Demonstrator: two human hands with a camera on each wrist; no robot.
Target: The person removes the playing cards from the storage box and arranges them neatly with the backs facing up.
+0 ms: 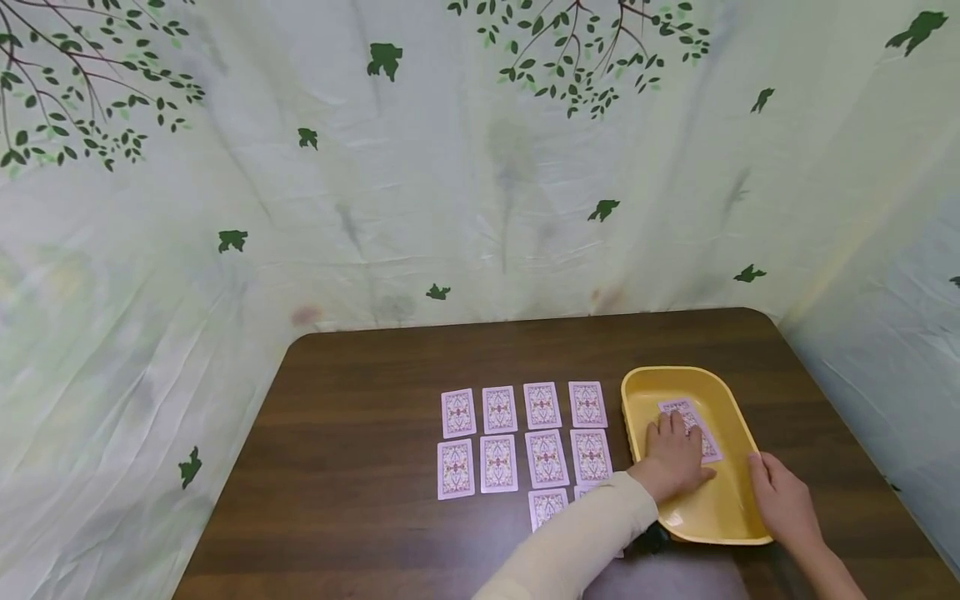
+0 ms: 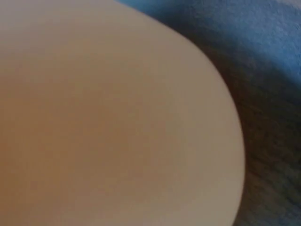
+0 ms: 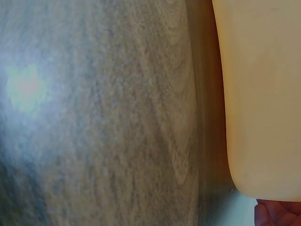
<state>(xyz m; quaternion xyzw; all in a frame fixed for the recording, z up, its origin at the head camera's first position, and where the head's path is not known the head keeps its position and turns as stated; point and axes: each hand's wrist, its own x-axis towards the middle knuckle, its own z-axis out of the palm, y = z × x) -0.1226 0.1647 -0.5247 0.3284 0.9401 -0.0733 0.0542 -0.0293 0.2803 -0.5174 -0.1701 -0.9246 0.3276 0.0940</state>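
A yellow tray (image 1: 731, 508) sits at the right of the table, with a patterned card (image 1: 708, 448) lying back up in it. My left hand (image 1: 673, 460) reaches in over the tray's left rim, and its fingers rest on that card, covering part of it. At the tray's right rim, my right hand (image 1: 786, 500) grips the edge, thumb on top. In the right wrist view the tray's pale outer side (image 3: 265, 103) fills the right, with a bit of hand (image 3: 277, 214) below. The left wrist view holds a blurred, pale rounded surface (image 2: 117, 117).
Left of the tray, cards (image 1: 498, 463) with the same purple-patterned backs lie in rows on the dark wooden table (image 1: 337, 467). My left sleeve (image 1: 577, 537) hides part of the nearest row. A leaf-printed cloth (image 1: 465, 183) hangs behind the table.
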